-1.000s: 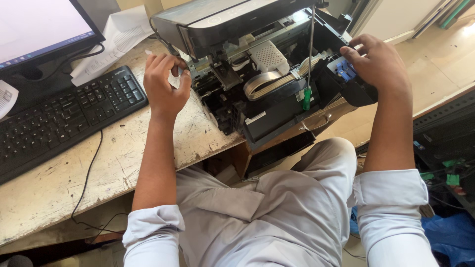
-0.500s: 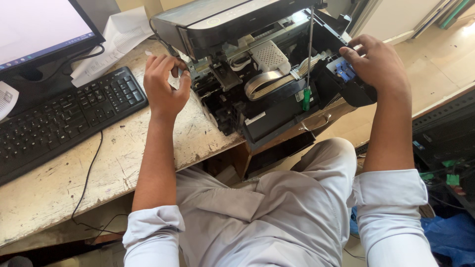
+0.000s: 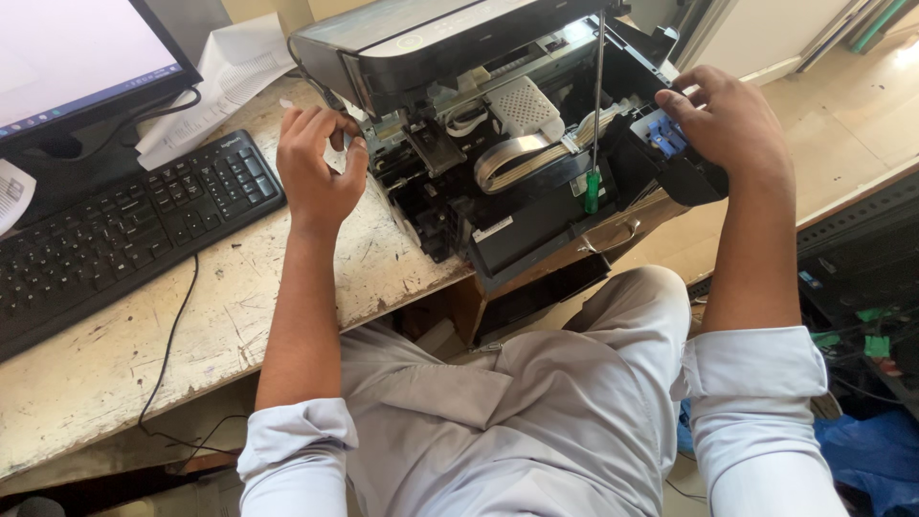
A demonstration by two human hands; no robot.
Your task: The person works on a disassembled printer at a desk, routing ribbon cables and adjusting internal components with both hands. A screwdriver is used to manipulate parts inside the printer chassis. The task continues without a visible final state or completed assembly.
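Printer, black plastic, casing opened (image 3: 498, 182): sits at the edge of the worn pale wooden desk (image 3: 144, 335), partly overhanging it, grey ribbon cables and white perforated part exposed. Position unchanged over the last second; work appears paused at holding. Right hand (image 3: 732, 129): same place as before, fingers closed on the blue-clipped black cartridge carriage (image 3: 665, 144). Left hand (image 3: 316, 168): curled at the printer's left corner, pinching something small and white. Green-handled screwdriver (image 3: 593, 144): upright inside the body.

Left of our hands we see a worn, scratched pale desk (image 3: 115, 354) bearing a black keyboard (image 3: 124, 235) and lit monitor (image 3: 77, 62), while right of them sunlit tan floor (image 3: 852, 115) spreads.
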